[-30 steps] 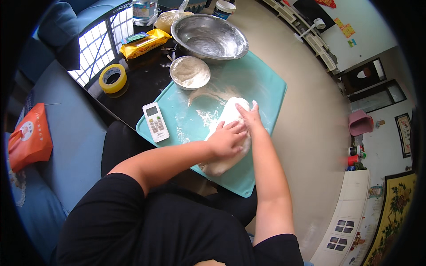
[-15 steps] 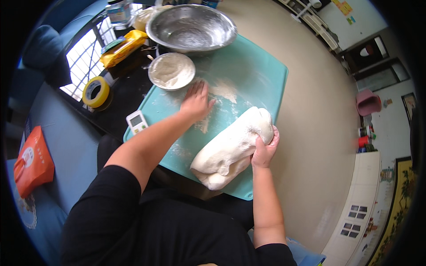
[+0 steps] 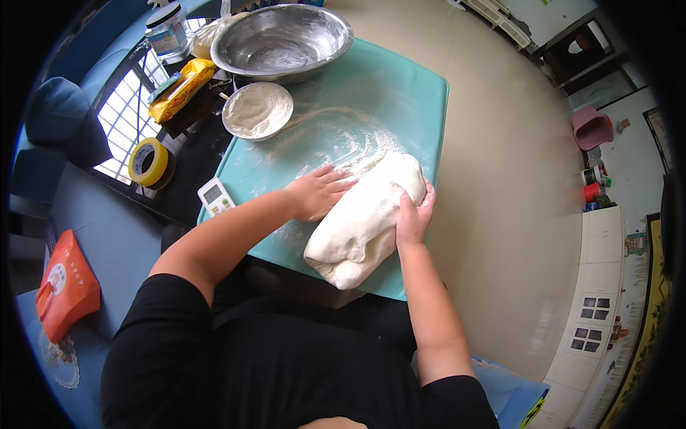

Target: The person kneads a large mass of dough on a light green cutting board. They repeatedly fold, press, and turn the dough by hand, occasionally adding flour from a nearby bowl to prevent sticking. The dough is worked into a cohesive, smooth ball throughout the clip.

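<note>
A large, long lump of white dough (image 3: 366, 218) slants across the right part of a teal board (image 3: 400, 86). At its far right end my right hand (image 3: 416, 214) grips it, thumb on top and fingers hidden around the side. My left hand (image 3: 319, 194) lies flat on the floured board with fingers spread, just left of the dough. Smeared white flour (image 3: 357, 146) forms curved streaks beyond both hands. A bowl of flour (image 3: 258, 111) stands at the board's left edge, past my left hand.
A big steel basin (image 3: 282, 43) sits at the board's far end. A white remote control (image 3: 215, 196) lies on its left edge. On the dark table are yellow tape (image 3: 150, 163), a yellow packet (image 3: 181, 91) and a lidded jar (image 3: 167, 33). An orange bag (image 3: 70, 286) rests on the blue sofa.
My left hand has swept from beside the flour bowl back toward me, leaving curved streaks in the flour. My right hand keeps its hold on the dough. The view has shifted slightly.
</note>
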`<action>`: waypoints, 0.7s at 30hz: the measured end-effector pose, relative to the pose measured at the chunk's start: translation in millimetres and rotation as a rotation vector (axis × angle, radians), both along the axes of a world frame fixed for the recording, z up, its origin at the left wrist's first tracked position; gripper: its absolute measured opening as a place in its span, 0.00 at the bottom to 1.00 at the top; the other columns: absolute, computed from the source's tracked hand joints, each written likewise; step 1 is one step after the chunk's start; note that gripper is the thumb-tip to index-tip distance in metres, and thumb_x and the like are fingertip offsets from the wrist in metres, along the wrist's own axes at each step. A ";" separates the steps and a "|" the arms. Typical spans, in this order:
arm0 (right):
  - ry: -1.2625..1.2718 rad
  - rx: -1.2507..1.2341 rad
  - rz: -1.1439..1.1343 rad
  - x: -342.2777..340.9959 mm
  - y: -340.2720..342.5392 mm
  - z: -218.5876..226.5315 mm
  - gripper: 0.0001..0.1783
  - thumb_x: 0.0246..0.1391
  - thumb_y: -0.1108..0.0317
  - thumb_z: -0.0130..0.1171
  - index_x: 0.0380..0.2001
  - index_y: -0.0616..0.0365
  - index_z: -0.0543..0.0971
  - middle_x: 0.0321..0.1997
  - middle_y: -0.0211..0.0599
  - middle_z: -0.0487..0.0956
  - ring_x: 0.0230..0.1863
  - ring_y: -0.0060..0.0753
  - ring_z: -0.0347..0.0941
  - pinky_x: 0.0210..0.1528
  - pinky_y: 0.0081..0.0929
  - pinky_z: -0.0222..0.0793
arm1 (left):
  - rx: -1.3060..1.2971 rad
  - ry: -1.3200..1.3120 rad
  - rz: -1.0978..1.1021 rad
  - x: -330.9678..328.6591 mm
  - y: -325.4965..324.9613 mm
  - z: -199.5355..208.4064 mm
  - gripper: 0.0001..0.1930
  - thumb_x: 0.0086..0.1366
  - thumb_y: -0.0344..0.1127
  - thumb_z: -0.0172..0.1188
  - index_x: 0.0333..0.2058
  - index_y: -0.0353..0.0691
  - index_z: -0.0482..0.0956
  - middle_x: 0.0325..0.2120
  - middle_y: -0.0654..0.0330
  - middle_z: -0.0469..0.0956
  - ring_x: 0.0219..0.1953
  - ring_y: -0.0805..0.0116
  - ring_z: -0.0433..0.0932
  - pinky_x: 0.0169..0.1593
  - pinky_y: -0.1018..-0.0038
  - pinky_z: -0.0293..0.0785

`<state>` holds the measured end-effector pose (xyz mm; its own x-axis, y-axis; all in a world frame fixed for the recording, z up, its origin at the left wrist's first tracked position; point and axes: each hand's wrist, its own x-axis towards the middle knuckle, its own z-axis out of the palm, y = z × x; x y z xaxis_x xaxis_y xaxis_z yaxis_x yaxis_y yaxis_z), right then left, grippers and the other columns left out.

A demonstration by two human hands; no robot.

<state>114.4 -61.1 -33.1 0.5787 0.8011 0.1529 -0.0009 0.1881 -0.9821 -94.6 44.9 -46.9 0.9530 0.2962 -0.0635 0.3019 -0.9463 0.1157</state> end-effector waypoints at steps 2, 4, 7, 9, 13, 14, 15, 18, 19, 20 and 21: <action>-0.053 0.032 -0.019 -16.4 9.2 10.5 0.28 0.48 0.76 0.56 0.54 0.65 0.63 0.54 0.42 0.68 0.55 0.33 0.65 0.60 0.30 0.60 | -0.025 0.051 0.040 -27.5 -8.7 12.3 0.31 0.62 0.42 0.46 0.65 0.48 0.54 0.67 0.61 0.49 0.69 0.56 0.45 0.69 0.52 0.36; -0.127 0.091 -0.021 -33.8 21.6 17.2 0.28 0.46 0.76 0.58 0.53 0.65 0.66 0.55 0.43 0.69 0.56 0.36 0.65 0.61 0.31 0.60 | -0.135 -0.106 0.287 -37.1 -5.4 9.3 0.27 0.66 0.43 0.44 0.63 0.48 0.58 0.64 0.60 0.57 0.68 0.55 0.49 0.68 0.52 0.38; -0.275 0.134 0.039 -69.8 34.9 26.4 0.27 0.42 0.76 0.61 0.50 0.63 0.68 0.51 0.43 0.70 0.54 0.41 0.67 0.58 0.33 0.62 | -0.775 -0.847 0.500 -34.7 28.5 -6.2 0.25 0.71 0.50 0.39 0.59 0.42 0.65 0.58 0.56 0.67 0.63 0.59 0.59 0.67 0.65 0.48; -0.540 0.093 0.150 -80.4 27.0 37.0 0.27 0.43 0.76 0.61 0.50 0.62 0.68 0.51 0.42 0.70 0.55 0.38 0.66 0.59 0.31 0.61 | -1.378 -1.148 0.698 -4.6 18.4 40.6 0.25 0.71 0.53 0.39 0.55 0.40 0.68 0.49 0.55 0.73 0.52 0.65 0.71 0.58 0.69 0.64; -0.542 0.090 0.343 -67.8 -3.5 53.5 0.34 0.41 0.69 0.64 0.54 0.61 0.64 0.50 0.48 0.68 0.54 0.46 0.64 0.58 0.37 0.60 | -1.419 -1.126 0.546 4.8 -2.0 76.7 0.22 0.65 0.51 0.51 0.49 0.40 0.72 0.41 0.55 0.75 0.44 0.64 0.74 0.52 0.69 0.69; -0.398 0.074 0.373 -55.2 -12.5 55.0 0.36 0.40 0.67 0.64 0.54 0.62 0.63 0.50 0.50 0.68 0.54 0.50 0.64 0.57 0.39 0.61 | -1.290 -1.080 0.503 9.9 -19.6 87.2 0.21 0.62 0.48 0.57 0.47 0.40 0.73 0.41 0.54 0.75 0.44 0.61 0.74 0.52 0.68 0.69; -0.743 0.074 0.282 -38.4 -19.5 49.0 0.42 0.39 0.61 0.68 0.56 0.63 0.61 0.54 0.54 0.65 0.56 0.54 0.61 0.60 0.41 0.60 | -0.887 -1.025 0.424 12.1 -33.4 86.1 0.21 0.58 0.45 0.60 0.47 0.41 0.74 0.41 0.53 0.74 0.45 0.57 0.73 0.51 0.66 0.69; -1.143 -0.038 0.333 -20.1 -33.1 54.6 0.53 0.33 0.54 0.73 0.60 0.56 0.56 0.61 0.49 0.58 0.61 0.56 0.56 0.63 0.45 0.56 | -0.251 -0.813 0.417 15.5 -90.3 87.2 0.30 0.43 0.40 0.68 0.49 0.48 0.73 0.46 0.53 0.70 0.52 0.50 0.68 0.55 0.60 0.65; -1.102 -0.051 0.384 -16.0 -34.0 50.0 0.53 0.32 0.54 0.73 0.61 0.55 0.55 0.62 0.48 0.58 0.62 0.56 0.56 0.63 0.46 0.56 | -0.154 -0.810 0.384 11.0 -101.1 77.1 0.32 0.43 0.40 0.68 0.51 0.50 0.72 0.48 0.52 0.69 0.53 0.49 0.66 0.56 0.58 0.64; -1.058 -0.060 0.434 -12.4 -33.6 40.8 0.54 0.32 0.54 0.73 0.61 0.54 0.55 0.62 0.48 0.57 0.62 0.57 0.55 0.63 0.47 0.55 | -0.054 -0.802 0.350 3.7 -105.5 64.1 0.34 0.43 0.40 0.68 0.53 0.52 0.71 0.50 0.52 0.67 0.55 0.47 0.65 0.57 0.55 0.62; -1.009 -0.073 0.481 -9.2 -32.5 29.8 0.55 0.31 0.55 0.74 0.61 0.53 0.54 0.63 0.47 0.57 0.63 0.57 0.55 0.64 0.48 0.55 | -0.027 -0.783 0.359 -1.3 -106.4 51.8 0.34 0.43 0.39 0.68 0.53 0.53 0.71 0.51 0.51 0.66 0.56 0.45 0.63 0.57 0.53 0.61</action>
